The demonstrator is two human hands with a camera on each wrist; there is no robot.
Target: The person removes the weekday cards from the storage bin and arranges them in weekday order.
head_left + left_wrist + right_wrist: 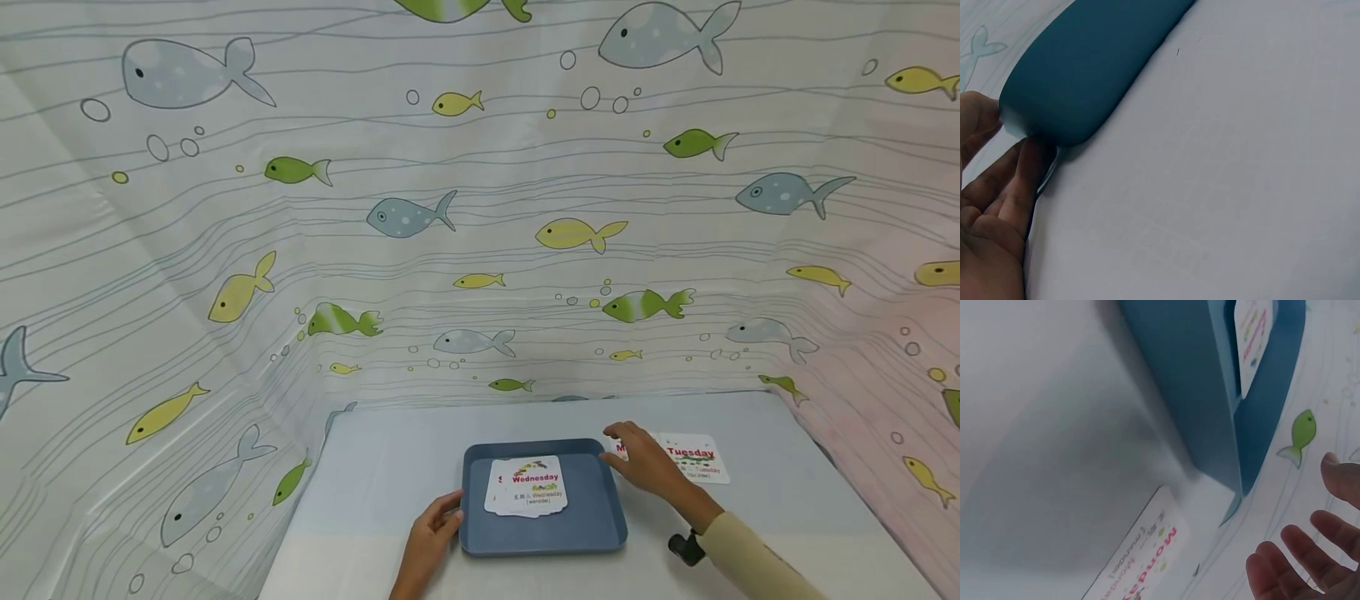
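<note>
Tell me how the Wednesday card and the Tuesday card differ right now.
The Wednesday card lies inside the blue tray, on top of other cards; the Tuesday card lies outside, to the tray's right.
In the head view, the Wednesday card's face is unobstructed, while the right arm hides part of the Tuesday card.
Both are white, face up, with reddish weekday lettering.
</note>
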